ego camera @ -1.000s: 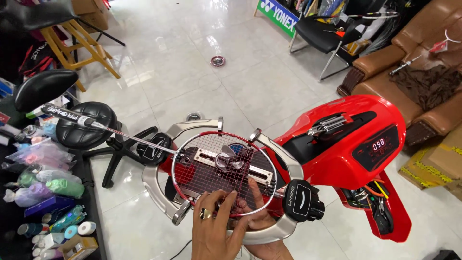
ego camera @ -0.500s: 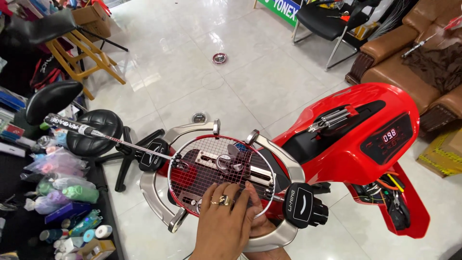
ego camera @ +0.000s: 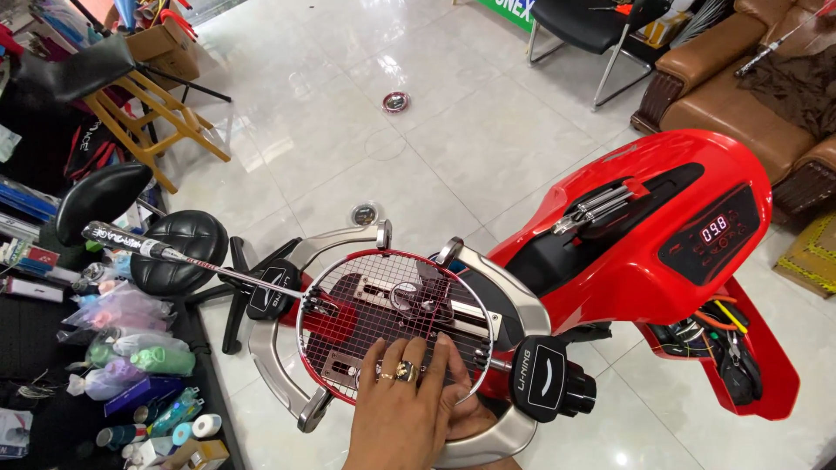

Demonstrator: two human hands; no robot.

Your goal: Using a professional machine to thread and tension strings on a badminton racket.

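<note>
Where strings cross: ringed left hand (ego camera: pixel 407 407), perhaps pressing.

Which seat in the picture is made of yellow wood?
The wooden stool at the upper left; the round black stool and the black folding chair are not wooden.

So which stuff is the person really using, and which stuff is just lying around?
In use:
- racket, clamped in the red stringing machine
- racket strings, under the top hand
- other hand, mostly hidden beneath

Lying about:
- black stool
- wooden chair
- brown sofa
- plastic bags
</note>
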